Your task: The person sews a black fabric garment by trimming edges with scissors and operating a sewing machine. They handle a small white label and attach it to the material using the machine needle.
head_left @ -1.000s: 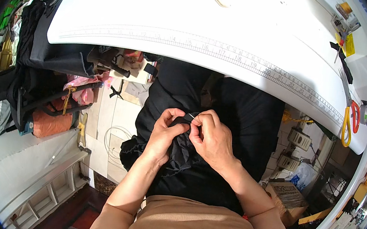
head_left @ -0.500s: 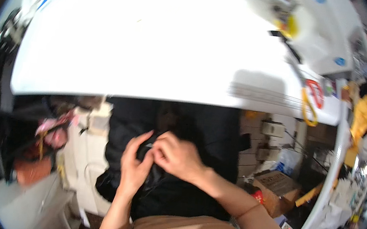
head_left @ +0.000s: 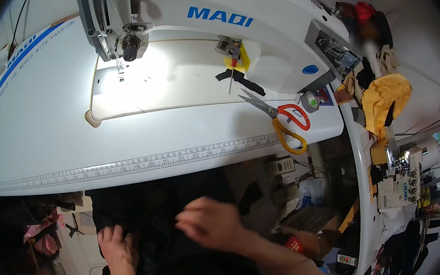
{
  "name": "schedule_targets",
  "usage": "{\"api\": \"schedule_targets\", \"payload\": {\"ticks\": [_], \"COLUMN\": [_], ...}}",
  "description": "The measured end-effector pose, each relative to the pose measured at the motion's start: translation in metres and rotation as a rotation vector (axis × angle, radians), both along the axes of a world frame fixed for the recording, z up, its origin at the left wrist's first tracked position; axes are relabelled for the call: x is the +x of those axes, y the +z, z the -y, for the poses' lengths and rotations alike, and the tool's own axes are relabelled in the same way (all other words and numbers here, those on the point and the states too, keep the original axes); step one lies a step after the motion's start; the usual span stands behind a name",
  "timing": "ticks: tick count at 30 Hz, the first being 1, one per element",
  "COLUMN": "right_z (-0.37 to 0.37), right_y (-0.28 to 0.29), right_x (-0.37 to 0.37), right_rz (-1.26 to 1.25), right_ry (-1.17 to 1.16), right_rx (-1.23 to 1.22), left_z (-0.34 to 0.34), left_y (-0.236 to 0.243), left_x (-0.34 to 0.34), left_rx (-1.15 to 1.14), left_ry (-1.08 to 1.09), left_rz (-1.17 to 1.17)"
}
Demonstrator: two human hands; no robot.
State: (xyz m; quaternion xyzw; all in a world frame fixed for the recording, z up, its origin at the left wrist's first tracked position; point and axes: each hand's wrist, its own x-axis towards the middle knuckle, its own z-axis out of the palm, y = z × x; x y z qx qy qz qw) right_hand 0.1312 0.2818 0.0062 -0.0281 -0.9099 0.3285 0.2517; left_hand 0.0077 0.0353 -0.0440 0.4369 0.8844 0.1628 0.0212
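Black cloth is spread over my lap below the table's front edge. My left hand rests on its left part, fingers laid on the cloth and pointing away from me. Over the middle of the cloth is my right hand, slightly blurred, its fingers curled together. Whatever it may hold is hidden. Beyond the table edge stands a white sewing machine, its lamp lighting the needle area.
Scissors with red and yellow handles lie at the table's right, near a screwdriver and a black cloth strip. A printed ruler scale runs along the front edge. Right of my legs is a cardboard box; yellow cloth hangs farther right.
My hands were close together over the cloth, pinching at a small light thing; now they are apart, the left lower on the cloth. The view has tilted up, bringing the sewing machine into sight.
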Motion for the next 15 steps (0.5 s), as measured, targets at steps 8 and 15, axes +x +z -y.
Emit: {"api": "schedule_targets", "payload": {"ticks": [8, 15], "right_z": [-0.140, -0.182], "right_y": [0.074, 0.079], "right_x": [-0.044, -0.061], "right_rz": [-0.037, -0.044], "right_ry": [-0.486, -0.439], "right_rx": [0.663, 0.807], "left_z": [0.018, 0.032], "left_y": [-0.018, -0.010], "left_x": [-0.021, -0.021], "left_rx": [-0.256, -0.068], "left_ry": [-0.085, 0.005], "left_rz": [-0.038, 0.306]}}
